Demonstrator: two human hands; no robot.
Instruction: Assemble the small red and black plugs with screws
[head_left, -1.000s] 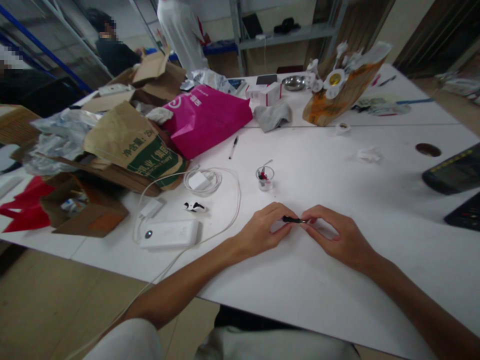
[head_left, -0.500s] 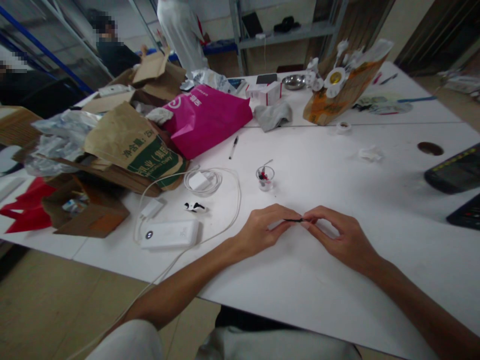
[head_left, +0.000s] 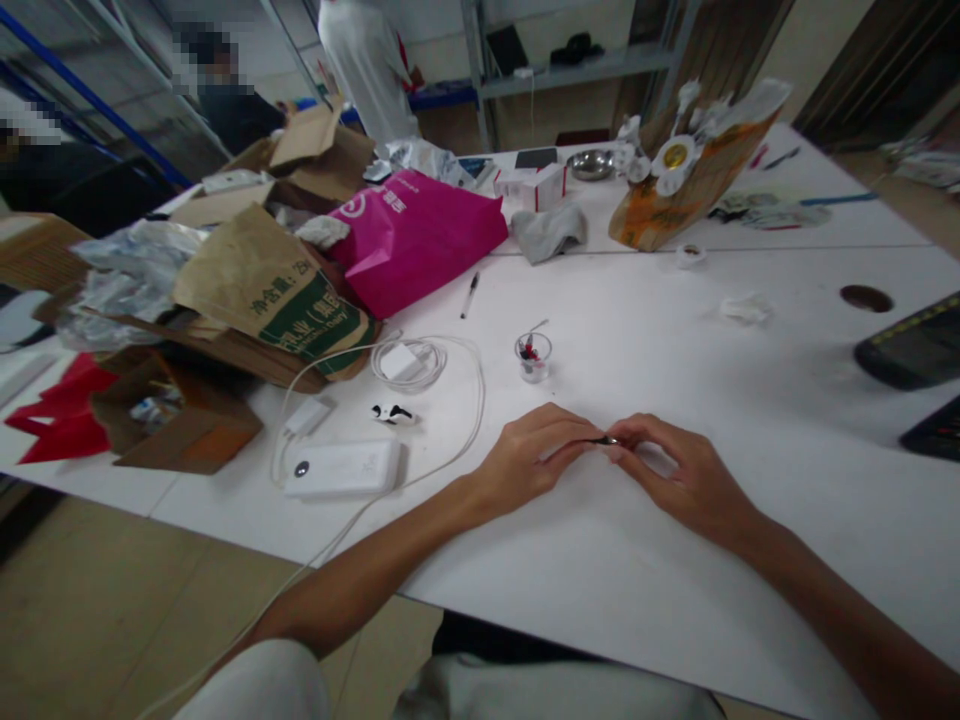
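Over the white table [head_left: 750,600], my left hand [head_left: 529,455] and my right hand [head_left: 679,465] meet fingertip to fingertip. Between them is a small thin black piece with a shiny metal end [head_left: 604,440], too small to name its kind. My left thumb and fingers pinch its dark side, and my right thumb and fingers pinch the shiny side. Just beyond the hands stands a clear plastic cup [head_left: 533,372] holding small red, black and metallic pieces. To the left lie a white power bank [head_left: 349,470] and a small black-and-white object [head_left: 393,413].
A white cable [head_left: 480,400] loops around the power bank and charger [head_left: 401,362]. Bags and boxes, including a magenta bag [head_left: 427,235], crowd the left and back. A pen [head_left: 470,296] lies beyond the cup. Dark devices [head_left: 915,345] stand at right. People are in the background.
A shiny metal end of the black piece now shows at my right fingertips. Both hands stay almost in place, still pinching it. The whole view has shifted slightly.
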